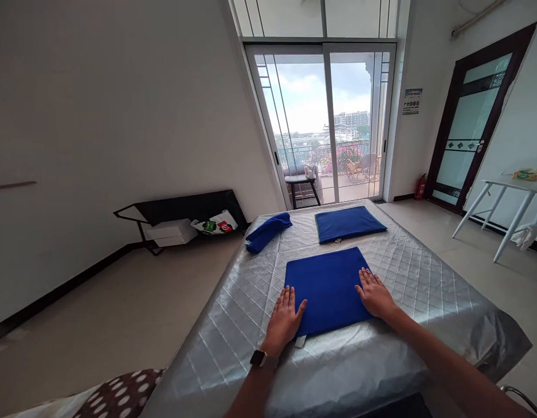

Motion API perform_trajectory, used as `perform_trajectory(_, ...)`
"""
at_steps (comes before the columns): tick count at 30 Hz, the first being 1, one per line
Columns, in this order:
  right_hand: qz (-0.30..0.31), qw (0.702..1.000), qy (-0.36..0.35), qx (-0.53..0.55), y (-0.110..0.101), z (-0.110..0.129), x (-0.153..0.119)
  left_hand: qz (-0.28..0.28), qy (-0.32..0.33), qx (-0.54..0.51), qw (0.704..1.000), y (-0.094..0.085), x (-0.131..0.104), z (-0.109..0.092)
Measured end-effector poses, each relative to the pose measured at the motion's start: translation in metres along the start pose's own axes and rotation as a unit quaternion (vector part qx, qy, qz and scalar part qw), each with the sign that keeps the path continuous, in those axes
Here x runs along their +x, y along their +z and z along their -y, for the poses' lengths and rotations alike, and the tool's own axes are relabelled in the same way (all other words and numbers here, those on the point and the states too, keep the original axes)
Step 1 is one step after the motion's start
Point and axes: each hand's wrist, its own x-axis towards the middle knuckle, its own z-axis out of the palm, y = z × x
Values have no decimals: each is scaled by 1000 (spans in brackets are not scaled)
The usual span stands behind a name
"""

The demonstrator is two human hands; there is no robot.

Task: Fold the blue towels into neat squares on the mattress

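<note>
A flat blue cloth rectangle (327, 290), perhaps a cushion cover, lies in front of me on a silver quilted sheet (233, 325). My left hand (285, 316) rests flat at its left edge, fingers stretched out and thumb apart. On its right edge lies my right hand (375, 293), also flat with straight fingers. A small white tag (300, 341) sticks out at the near left corner. Beyond it is a second flat blue cloth rectangle (350, 224). Toward the far left, a crumpled or folded blue cloth (268, 232) sits near the sheet's edge.
Low against the left wall stands a black rack (190, 209) with a white box (170, 232) and a printed bag (216, 223). A white table (521, 184) is at right, near a fire extinguisher (420, 187). Brown dotted fabric (124, 395) shows at bottom left.
</note>
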Motion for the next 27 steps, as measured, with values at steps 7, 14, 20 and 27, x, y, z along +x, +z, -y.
perform_trajectory(7, 21, 1000, -3, 21, 7, -6, -26, -39, -6, 14, 999, -12, -1, -12)
perform_trajectory(14, -4, 1000, -17, 4, 15, -7, -22, -22, 168, -27, 985, -27, 18, -136)
perform_trajectory(20, -20, 999, -38, -26, 16, -10, -23, 23, 201, -39, 979, -20, 32, -173)
perform_trajectory(27, 3, 1000, -13, 19, 10, -5, -24, 43, 95, -18, 994, -13, 5, -71)
